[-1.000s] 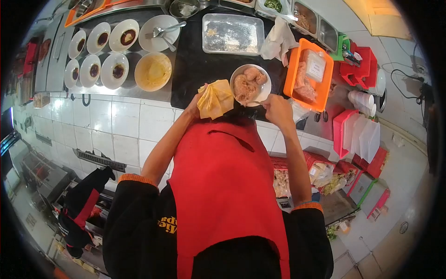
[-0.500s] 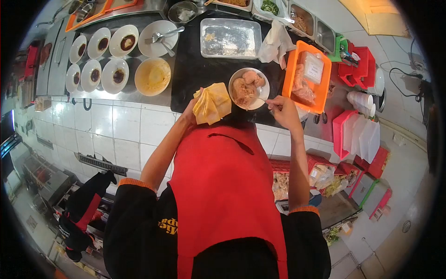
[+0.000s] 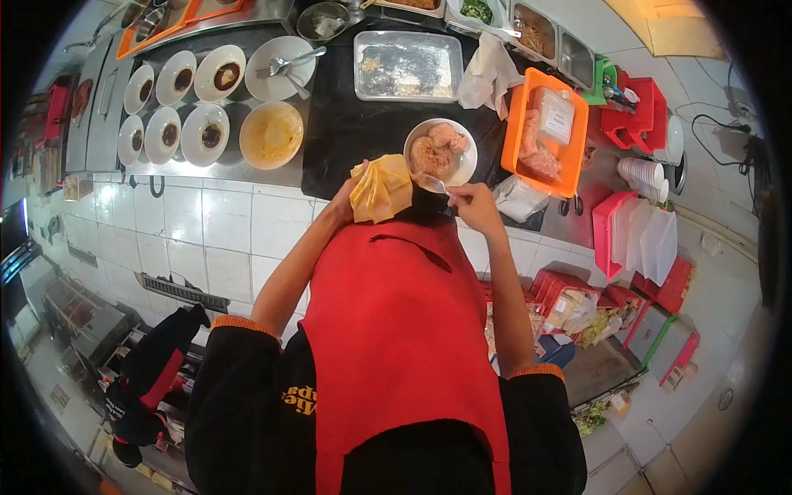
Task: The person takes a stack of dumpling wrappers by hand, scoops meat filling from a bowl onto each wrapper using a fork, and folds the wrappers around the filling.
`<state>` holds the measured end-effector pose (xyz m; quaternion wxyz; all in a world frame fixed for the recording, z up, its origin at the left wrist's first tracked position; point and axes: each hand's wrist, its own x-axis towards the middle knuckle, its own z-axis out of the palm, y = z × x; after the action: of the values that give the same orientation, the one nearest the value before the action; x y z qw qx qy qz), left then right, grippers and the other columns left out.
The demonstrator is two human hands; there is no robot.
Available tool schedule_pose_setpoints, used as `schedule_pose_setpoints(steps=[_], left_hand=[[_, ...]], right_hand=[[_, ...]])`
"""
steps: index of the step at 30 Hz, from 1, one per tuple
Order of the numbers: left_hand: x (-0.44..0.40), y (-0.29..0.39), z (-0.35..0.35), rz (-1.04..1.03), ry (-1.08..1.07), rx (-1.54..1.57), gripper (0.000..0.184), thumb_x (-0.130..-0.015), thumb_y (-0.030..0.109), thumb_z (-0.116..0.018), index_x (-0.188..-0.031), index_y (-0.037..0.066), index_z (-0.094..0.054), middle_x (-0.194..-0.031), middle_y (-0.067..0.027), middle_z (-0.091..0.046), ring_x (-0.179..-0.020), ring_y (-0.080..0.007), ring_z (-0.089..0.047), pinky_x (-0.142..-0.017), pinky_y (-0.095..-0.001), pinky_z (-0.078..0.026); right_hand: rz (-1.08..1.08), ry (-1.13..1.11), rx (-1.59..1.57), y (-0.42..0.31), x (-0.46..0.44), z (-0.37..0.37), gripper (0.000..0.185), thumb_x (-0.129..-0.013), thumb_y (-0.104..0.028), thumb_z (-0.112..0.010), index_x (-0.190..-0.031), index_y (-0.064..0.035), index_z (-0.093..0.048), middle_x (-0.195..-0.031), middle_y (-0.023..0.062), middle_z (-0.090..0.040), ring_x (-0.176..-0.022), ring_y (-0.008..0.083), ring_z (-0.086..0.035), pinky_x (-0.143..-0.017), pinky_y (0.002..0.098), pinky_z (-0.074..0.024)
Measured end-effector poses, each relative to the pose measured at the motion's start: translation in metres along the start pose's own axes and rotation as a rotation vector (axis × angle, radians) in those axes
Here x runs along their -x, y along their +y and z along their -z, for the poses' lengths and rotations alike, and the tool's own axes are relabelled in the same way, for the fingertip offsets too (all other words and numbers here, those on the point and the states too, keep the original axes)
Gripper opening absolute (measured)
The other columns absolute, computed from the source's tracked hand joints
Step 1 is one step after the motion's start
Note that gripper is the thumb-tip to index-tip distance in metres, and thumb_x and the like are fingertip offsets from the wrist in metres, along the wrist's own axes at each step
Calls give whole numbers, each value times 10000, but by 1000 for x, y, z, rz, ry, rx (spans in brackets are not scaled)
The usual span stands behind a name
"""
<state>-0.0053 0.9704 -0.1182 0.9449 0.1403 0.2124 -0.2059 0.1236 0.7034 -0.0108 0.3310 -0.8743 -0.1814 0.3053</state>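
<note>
Commercial kitchen: bowls (image 3: 195, 153) in rows, food pans (image 3: 577, 64), (seemingly aproned) co-worker (image 3: 153, 363).

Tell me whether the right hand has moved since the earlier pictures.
Yes: the right hand has moved left in view, away from the orange tray.

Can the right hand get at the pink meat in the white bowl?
Probably yes: the right hand is close beside the white bowl, holding a utensil near its rim. The bowl has no lid, and nothing seems to block the pink meat.

left arm (image 3: 299, 264) extended, right fingers (image 3: 464, 195) curled in
</note>
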Motion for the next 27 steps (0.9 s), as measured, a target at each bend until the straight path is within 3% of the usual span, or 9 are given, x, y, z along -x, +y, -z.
schedule_pose_setpoints(steps=[2, 8, 11, 13, 18, 20, 24, 25, 27], left_hand=[[0, 3, 5, -2, -19, 10, 681, -1036, 589, -327, -1467, 74, -441, -1395, -162, -576, -1259, -319, -592, -1069, -481, -489], [-2, 2, -1, 19, -43, 32, 677, -1041, 583, -320, -1471, 73, -435, -1403, -168, -566, -1264, -330, -586, -1070, -493, -486], [-3, 3, -1, 31, -26, 73, 676, -1044, 579, -315, -1476, 72, -429, -1405, -169, -565, -1267, -332, -584, -1072, -495, -483], [-1, 2, -2, 7, -34, 19, 686, -1044, 584, -303, -1487, 72, -416, -1424, -169, -550, -1281, -333, -572, -1078, -496, -477], [24, 16, -28, 3, -60, 30, 710, -1038, 595, -301, -1509, 71, -387, -1455, -171, -522, -1311, -334, -548, -1095, -495, -461], [32, 22, -42, 0, -68, 56, 717, -1036, 598, -302, -1519, 72, -375, -1468, -171, -510, -1322, -335, -538, -1103, -496, -452], [36, 29, -70, 5, -192, 129, 745, -1023, 620, -316, -1549, 94, -327, -1504, -167, -472, -1353, -338, -507, -1128, -516, -417], [39, 31, -84, -7, -221, 144, 733, -1027, 612, -308, -1536, 85, -345, -1479, -160, -499, -1326, -318, -535, -1104, -488, -448], [40, 33, -95, -21, -252, 155, 723, -1032, 604, -300, -1524, 77, -363, -1453, -152, -526, -1298, -299, -563, -1080, -460, -479]], right_hand=[[-15, -44, -139, 8, -2, 5, 268, -807, -37, -597, -1007, -44, -775, -846, 176, -716, -834, 352, -707, -748, 449, -546], [57, 157, 350, 1, 7, -9, 263, -787, 49, -594, -985, -5, -759, -776, 146, -696, -755, 273, -692, -699, 359, -522], [69, 26, 212, 3, 4, -3, 256, -830, -8, -597, -1028, -3, -760, -822, 133, -724, -766, 265, -711, -688, 373, -530], [45, -80, -158, 15, 3, -1, 239, -877, -33, -642, -1088, -7, -752, -844, 104, -742, -721, 179, -674, -663, 317, -508], [-29, -155, -305, -29, 9, 34, 209, -955, -28, -636, -1134, -10, -743, -854, 61, -734, -721, 117, -614, -681, 260, -489], [169, -103, -368, -48, 14, 38, 239, -950, 2, -634, -1162, -29, -738, -868, 51, -710, -778, 93, -599, -691, 241, -474], [214, 65, -384, -85, 20, 37, 274, -940, 28, -638, -1181, -57, -736, -903, 52, -679, -827, 98, -599, -713, 239, -475], [312, 136, -385, -91, 19, 34, 256, -947, 18, -647, -1178, -46, -737, -912, 8, -628, -726, 57, -480, -605, 195, -347], [372, 187, -343, -98, 14, 29, 249, -944, 23, -648, -1166, -39, -740, -913, 9, -631, -728, 57, -486, -604, 193, -351]])
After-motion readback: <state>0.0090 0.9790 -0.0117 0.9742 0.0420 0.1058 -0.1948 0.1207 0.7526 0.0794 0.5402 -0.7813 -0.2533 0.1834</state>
